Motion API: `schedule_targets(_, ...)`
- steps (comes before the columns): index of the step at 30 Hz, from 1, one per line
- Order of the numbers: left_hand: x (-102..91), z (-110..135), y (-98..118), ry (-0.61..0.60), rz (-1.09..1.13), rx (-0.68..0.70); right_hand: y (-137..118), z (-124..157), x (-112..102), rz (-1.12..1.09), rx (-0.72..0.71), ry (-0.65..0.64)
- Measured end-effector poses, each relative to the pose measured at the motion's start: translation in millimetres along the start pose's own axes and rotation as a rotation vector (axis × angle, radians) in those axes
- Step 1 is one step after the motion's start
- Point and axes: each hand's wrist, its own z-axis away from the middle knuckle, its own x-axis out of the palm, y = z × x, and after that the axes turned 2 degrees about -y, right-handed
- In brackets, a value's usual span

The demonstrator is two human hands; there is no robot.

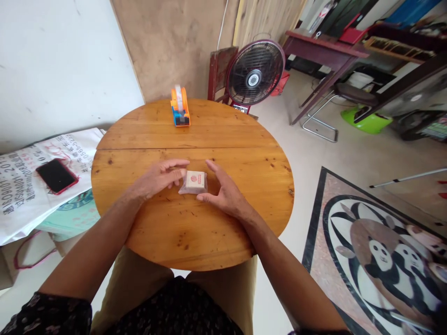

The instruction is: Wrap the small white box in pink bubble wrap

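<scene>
A small white box [195, 178] with red print, wrapped in loose clear plastic, lies on the round wooden table [223, 246]. At its left side is my left hand [162, 178], fingers loosely bent and apart. The thumb tip reaches the wrapper's left edge; whether it touches cannot be made out. My right hand [225, 191] curves around the box's right side, thumb and fingers spread wide, holding nothing. Both forearms rest over the near part of the table.
An orange and blue tape dispenser [180, 109] stands at the table's far side. Behind it are a fan [254, 77] and a dark red chair [218, 70]. To the left, a phone [57, 176] lies on a white printed sack [21, 186]. A panda-patterned mat [356, 232] is on the right.
</scene>
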Motion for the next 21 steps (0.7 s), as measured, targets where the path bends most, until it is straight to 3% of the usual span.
schedule_targets(3, -3.8, 4, 5, 0.140, 0.043, -0.028, 5, 3, -3, -0.034, 0.070, -0.008)
schedule_targets(5, -1.9, 8, 8, 0.172, 0.059, -0.079, 7, 3, -1, -0.027, 0.077, -0.016)
schedule_targets(9, 11.5, 16, 10, 0.122, 0.041, -0.133, 6, 0, 6, 0.032, 0.032, 0.007)
schedule_targets(13, 24.6, 17, 4, 0.165, 0.052, -0.081, 3, -4, 13, 0.085, 0.041, 0.062)
schedule_targets(21, 26.7, 10, 2, 0.154, 0.128, -0.058, -1, -5, 18, 0.182, 0.084, 0.085)
